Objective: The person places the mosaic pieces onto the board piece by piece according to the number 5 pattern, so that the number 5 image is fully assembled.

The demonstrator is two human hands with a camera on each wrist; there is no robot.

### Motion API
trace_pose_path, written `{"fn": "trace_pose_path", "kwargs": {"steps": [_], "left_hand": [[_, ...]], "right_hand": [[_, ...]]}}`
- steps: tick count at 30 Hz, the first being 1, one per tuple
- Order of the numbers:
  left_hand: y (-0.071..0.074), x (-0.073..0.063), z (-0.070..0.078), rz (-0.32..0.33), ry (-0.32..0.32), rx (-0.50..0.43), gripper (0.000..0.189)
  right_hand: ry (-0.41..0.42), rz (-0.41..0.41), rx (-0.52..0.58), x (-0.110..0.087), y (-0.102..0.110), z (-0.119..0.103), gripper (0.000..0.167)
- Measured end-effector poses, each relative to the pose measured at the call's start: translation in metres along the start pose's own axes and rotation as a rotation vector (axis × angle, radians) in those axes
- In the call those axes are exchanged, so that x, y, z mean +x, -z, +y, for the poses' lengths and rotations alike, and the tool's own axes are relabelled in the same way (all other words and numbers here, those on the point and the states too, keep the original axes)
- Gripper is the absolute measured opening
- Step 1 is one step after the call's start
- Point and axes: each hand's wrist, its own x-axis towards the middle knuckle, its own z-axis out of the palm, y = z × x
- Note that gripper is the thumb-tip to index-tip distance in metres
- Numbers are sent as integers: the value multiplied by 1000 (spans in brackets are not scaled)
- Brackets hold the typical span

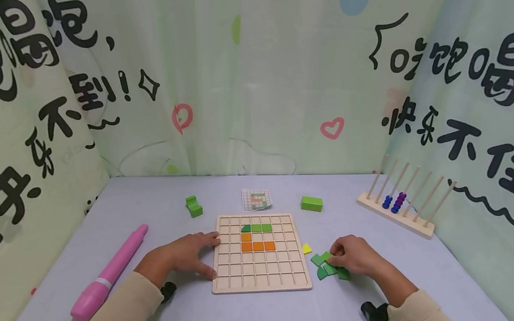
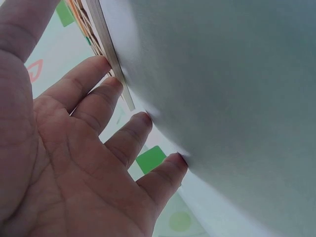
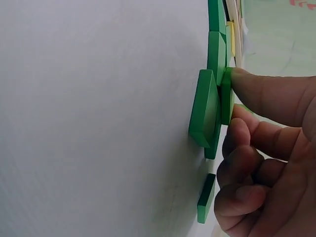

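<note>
A wooden grid board lies flat on the table. Orange tiles, light green tiles and a dark green rounded tile sit in its upper cells. My left hand touches the board's left edge with spread, fairly straight fingers. To the right of the board, my right hand pinches a light green tile between thumb and forefinger, over a loose pile of green tiles. The other fingers of that hand are curled in. One yellow tile lies between board and pile.
Behind the board are a printed pattern card, a green stepped block and a green rectangular block. A pink bat-shaped object lies at left. A peg rack with beads stands at right. Curtains surround the table.
</note>
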Motion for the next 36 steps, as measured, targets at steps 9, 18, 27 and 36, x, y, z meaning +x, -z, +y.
{"fn": "trace_pose_path", "kwargs": {"steps": [9,18,27,36], "left_hand": [[2,0,-3,6,-13,16,90],[4,0,-4,8,0,14,91],[3,3,-6,13,-6,-1,89],[-1,3,-3,4,-2,-19,90]], "right_hand": [[-5,-14,-31,3,-1,-3,14],[21,-38,36,6,6,-9,14],[78,-52,155,27,12,-19,8],[117,-90,284,55,-1,-39,5]]}}
